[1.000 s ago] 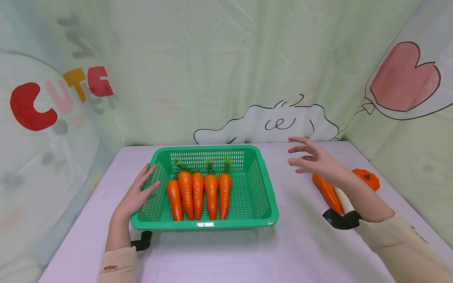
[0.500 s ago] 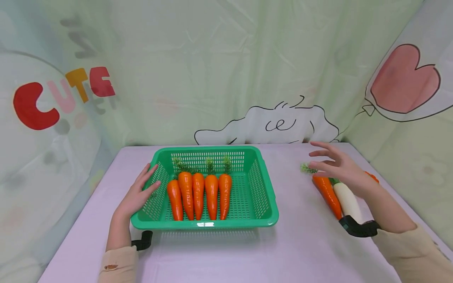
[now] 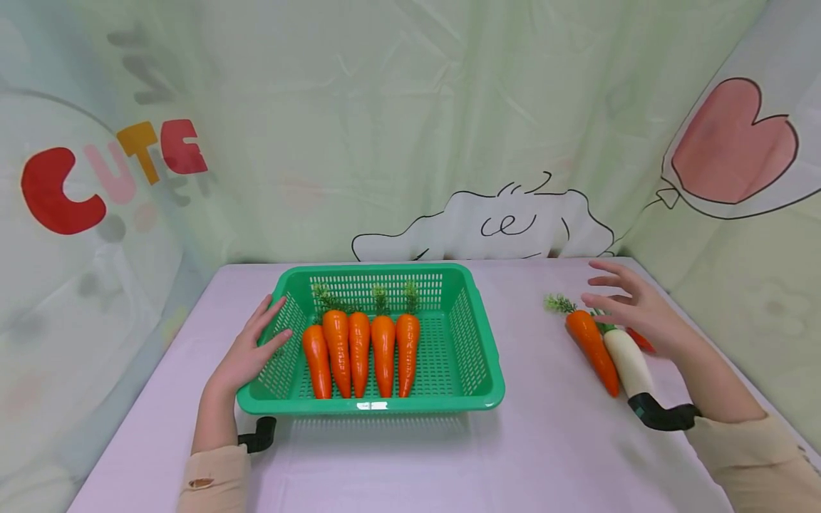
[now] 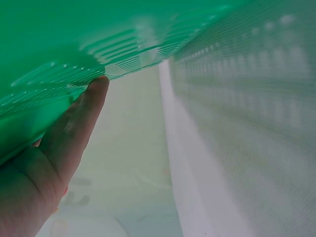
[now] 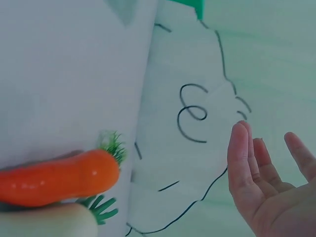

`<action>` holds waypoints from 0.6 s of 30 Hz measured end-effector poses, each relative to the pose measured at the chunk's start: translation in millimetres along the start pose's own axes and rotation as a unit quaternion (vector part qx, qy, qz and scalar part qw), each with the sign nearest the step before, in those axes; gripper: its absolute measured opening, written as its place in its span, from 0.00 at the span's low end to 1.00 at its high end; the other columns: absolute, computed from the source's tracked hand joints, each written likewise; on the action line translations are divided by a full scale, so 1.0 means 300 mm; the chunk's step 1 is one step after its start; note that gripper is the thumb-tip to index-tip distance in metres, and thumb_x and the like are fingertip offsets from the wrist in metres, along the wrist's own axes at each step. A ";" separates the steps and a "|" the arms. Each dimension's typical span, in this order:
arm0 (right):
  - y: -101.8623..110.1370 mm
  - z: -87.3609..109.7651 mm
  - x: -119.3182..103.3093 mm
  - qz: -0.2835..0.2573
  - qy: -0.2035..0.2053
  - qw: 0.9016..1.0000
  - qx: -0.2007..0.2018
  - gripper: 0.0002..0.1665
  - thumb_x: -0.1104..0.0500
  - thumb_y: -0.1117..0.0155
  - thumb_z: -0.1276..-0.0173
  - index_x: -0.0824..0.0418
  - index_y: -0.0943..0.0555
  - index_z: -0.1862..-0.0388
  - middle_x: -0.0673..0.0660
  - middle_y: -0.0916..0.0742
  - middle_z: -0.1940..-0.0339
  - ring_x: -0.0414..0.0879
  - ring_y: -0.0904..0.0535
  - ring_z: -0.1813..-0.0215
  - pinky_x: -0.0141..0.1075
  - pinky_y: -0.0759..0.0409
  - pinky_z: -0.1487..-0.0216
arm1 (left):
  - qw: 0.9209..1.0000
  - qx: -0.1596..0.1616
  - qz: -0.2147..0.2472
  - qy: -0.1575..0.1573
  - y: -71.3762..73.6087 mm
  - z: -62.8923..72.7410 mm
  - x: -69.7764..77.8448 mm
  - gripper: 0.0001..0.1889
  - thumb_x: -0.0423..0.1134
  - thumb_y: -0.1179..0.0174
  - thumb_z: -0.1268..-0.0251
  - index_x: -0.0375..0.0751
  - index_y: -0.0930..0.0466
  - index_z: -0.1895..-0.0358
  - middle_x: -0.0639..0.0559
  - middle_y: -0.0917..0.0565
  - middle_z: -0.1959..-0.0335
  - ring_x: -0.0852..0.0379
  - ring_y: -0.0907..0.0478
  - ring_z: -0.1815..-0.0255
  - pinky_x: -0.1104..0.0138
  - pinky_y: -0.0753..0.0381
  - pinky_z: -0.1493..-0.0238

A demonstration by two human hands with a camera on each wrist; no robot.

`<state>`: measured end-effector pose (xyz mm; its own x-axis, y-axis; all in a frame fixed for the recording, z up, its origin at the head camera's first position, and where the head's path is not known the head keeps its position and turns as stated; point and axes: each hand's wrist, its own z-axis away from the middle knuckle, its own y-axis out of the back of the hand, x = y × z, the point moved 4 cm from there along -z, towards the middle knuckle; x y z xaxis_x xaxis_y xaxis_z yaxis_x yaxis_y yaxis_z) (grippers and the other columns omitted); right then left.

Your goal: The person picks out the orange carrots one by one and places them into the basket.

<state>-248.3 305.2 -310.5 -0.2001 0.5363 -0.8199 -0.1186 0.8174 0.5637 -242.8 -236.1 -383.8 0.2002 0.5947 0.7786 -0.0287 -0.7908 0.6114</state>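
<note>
A green plastic basket holds several orange carrots side by side, leafy tops toward the back. My left hand rests against its left side, fingers extended along the rim; in the left wrist view the thumb touches the slotted wall. On the right, my right hand hovers with fingers spread and nothing in them. Below it lie another carrot with a green top and a white radish. A red piece shows behind the radish, mostly covered by the hand.
A pale lilac cloth covers the table. Printed curtains stand behind it and along both sides. Black straps sit at both wrists.
My right hand has moved to the right, uncovering the loose carrot's top and the radish; the orange pumpkin is now hidden behind it. The left hand and basket stay put.
</note>
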 end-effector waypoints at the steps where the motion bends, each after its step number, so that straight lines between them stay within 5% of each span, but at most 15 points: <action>1: 0.004 0.000 0.010 0.001 0.000 1.000 0.003 0.37 0.55 0.49 0.30 0.55 0.52 0.27 0.70 0.38 0.37 0.25 0.27 0.59 0.29 0.21 0.63 | 1.000 0.000 0.001 0.000 0.000 0.000 0.000 0.33 0.47 0.49 0.33 0.48 0.50 0.28 0.46 0.61 0.26 0.38 0.64 0.29 0.34 0.57 0.41; 9: 0.029 0.001 0.094 0.032 -0.020 0.999 0.013 0.39 0.53 0.48 0.30 0.64 0.54 0.29 0.73 0.36 0.38 0.24 0.30 0.61 0.30 0.20 0.63 | 1.000 -0.001 0.004 0.002 0.001 0.002 0.000 0.32 0.46 0.50 0.32 0.49 0.50 0.28 0.47 0.62 0.26 0.38 0.64 0.29 0.33 0.57 0.41; 15: 0.035 -0.001 0.151 0.048 -0.050 0.997 0.019 0.41 0.48 0.49 0.30 0.66 0.53 0.29 0.74 0.36 0.38 0.60 0.31 0.46 0.31 0.20 0.63 | 1.000 -0.001 0.004 0.004 0.001 0.005 0.000 0.32 0.48 0.50 0.32 0.50 0.50 0.28 0.47 0.62 0.26 0.38 0.64 0.29 0.33 0.57 0.41; 16: 0.035 -0.001 0.162 0.051 -0.056 0.997 0.019 0.41 0.48 0.49 0.31 0.66 0.53 0.29 0.75 0.36 0.38 0.63 0.32 0.46 0.31 0.20 0.63 | 1.000 -0.001 0.003 0.004 0.000 0.005 0.000 0.32 0.48 0.50 0.32 0.50 0.50 0.28 0.47 0.62 0.26 0.38 0.64 0.29 0.33 0.57 0.41; 18: 0.035 0.001 0.181 0.052 -0.066 0.996 0.016 0.42 0.47 0.49 0.31 0.66 0.52 0.29 0.75 0.36 0.38 0.52 0.27 0.50 0.32 0.20 0.62 | 1.000 -0.001 0.002 0.003 -0.001 0.004 0.000 0.32 0.48 0.50 0.32 0.50 0.50 0.28 0.47 0.61 0.26 0.38 0.64 0.29 0.33 0.57 0.41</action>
<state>-260.1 342.9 -349.2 -0.0803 0.6393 -0.7648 -0.0725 0.7615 0.6442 -241.7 -236.1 -384.2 0.1937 0.5921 0.7823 -0.0309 -0.7933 0.6081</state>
